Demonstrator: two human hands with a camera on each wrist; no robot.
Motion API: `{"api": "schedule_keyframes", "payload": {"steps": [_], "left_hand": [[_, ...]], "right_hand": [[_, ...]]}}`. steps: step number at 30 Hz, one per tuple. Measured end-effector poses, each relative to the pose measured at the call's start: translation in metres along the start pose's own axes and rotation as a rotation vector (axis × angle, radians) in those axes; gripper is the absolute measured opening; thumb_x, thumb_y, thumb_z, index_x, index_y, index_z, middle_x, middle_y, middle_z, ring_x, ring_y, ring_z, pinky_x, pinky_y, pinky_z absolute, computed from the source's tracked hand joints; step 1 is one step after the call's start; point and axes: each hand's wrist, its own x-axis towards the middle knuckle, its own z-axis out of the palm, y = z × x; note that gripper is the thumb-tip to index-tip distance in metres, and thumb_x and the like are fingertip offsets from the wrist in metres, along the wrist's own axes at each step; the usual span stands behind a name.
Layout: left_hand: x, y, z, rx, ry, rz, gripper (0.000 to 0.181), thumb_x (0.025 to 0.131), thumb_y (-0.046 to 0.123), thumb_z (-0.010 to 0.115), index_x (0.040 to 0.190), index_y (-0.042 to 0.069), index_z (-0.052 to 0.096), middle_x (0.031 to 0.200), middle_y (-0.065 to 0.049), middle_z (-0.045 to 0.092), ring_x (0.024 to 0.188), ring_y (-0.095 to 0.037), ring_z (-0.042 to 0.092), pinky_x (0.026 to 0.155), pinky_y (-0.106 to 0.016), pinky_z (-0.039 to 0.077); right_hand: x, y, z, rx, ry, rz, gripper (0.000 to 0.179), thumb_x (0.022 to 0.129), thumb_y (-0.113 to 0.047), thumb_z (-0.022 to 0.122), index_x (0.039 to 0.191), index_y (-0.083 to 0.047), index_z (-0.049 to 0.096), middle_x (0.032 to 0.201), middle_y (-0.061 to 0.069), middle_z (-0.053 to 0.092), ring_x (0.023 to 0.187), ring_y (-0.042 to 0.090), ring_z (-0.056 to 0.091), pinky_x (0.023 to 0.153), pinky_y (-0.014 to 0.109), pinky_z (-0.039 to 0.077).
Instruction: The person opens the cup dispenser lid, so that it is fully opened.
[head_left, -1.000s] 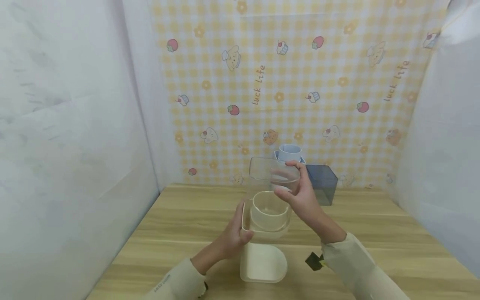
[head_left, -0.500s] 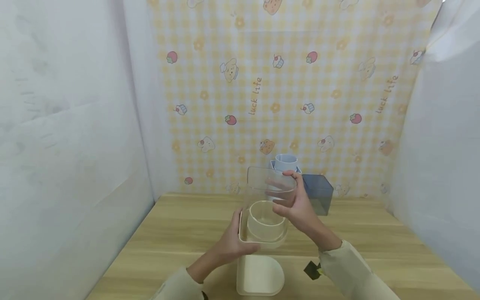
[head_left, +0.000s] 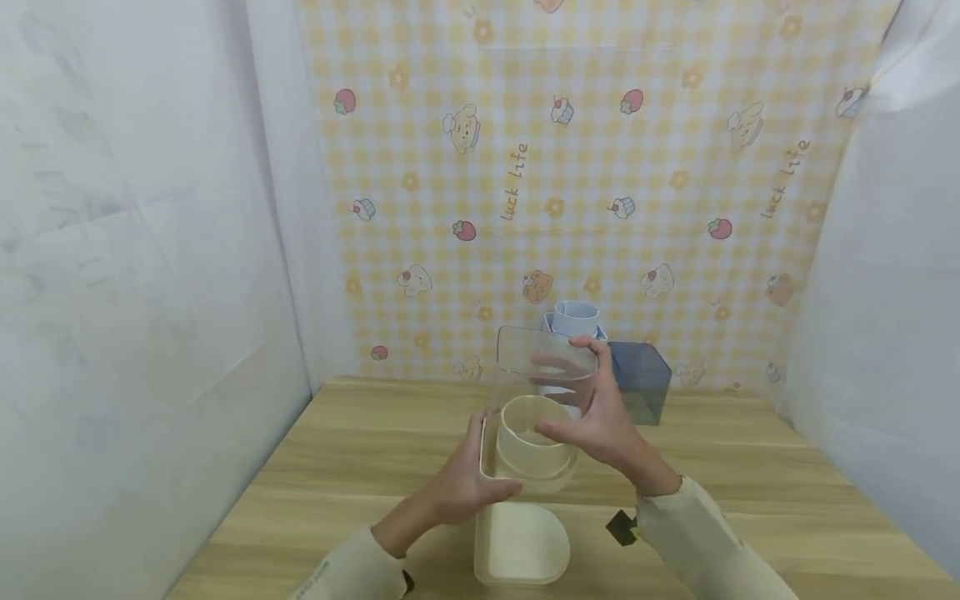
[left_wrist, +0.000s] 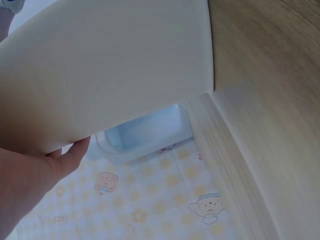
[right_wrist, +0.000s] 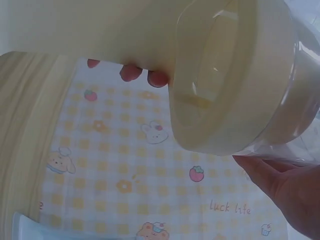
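A cream plastic holder (head_left: 487, 450) with a round ring (head_left: 534, 437) is held tilted above the table. My left hand (head_left: 457, 483) grips its left side, thumb along the front edge; in the left wrist view its flat cream panel (left_wrist: 115, 65) covers most of the picture. A clear plastic box (head_left: 546, 354) stands up out of the holder. My right hand (head_left: 600, 412) holds the box, thumb in front by the ring and fingers visible through the clear wall. Below lies a cream D-shaped piece (head_left: 522, 542); whether it joins the holder cannot be seen.
Behind my right hand stand a light blue holder with a round cup (head_left: 576, 317) and a dark blue see-through box (head_left: 641, 383). A small black object (head_left: 622, 527) shows at the right sleeve. A patterned cloth (head_left: 420, 183) hangs behind the wooden table (head_left: 360, 442).
My right hand has come lower on the clear box, its thumb now overlapping the ring. The left thumb has stretched rightward along the holder's front edge. The head view has shifted slightly.
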Motion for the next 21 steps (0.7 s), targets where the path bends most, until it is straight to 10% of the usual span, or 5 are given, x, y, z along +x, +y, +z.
{"api": "schedule_keyframes", "payload": {"steps": [13, 21], "left_hand": [[0.0032, 0.0011, 0.0009, 0.109, 0.026, 0.068, 0.091, 0.088, 0.057, 0.064, 0.149, 0.013, 0.013, 0.128, -0.006, 0.053, 0.111, -0.016, 0.058, 0.096, -0.033, 0.050], [0.0011, 0.0003, 0.0031, 0.121, 0.070, 0.071, 0.091, 0.087, 0.056, 0.066, 0.149, 0.012, 0.015, 0.124, -0.004, 0.056, 0.106, -0.015, 0.060, 0.091, -0.032, 0.052]], "right_hand": [[0.0043, 0.0022, -0.0018, -0.042, 0.002, -0.147, 0.095, 0.071, 0.001, 0.086, 0.136, 0.004, 0.017, 0.134, 0.012, 0.056, 0.109, 0.025, 0.066, 0.083, 0.041, 0.057], [0.0046, 0.0053, -0.0022, -0.019, -0.012, -0.193, 0.098, 0.071, -0.006, 0.089, 0.133, 0.012, 0.014, 0.133, 0.023, 0.055, 0.110, 0.026, 0.066, 0.082, 0.045, 0.058]]}}
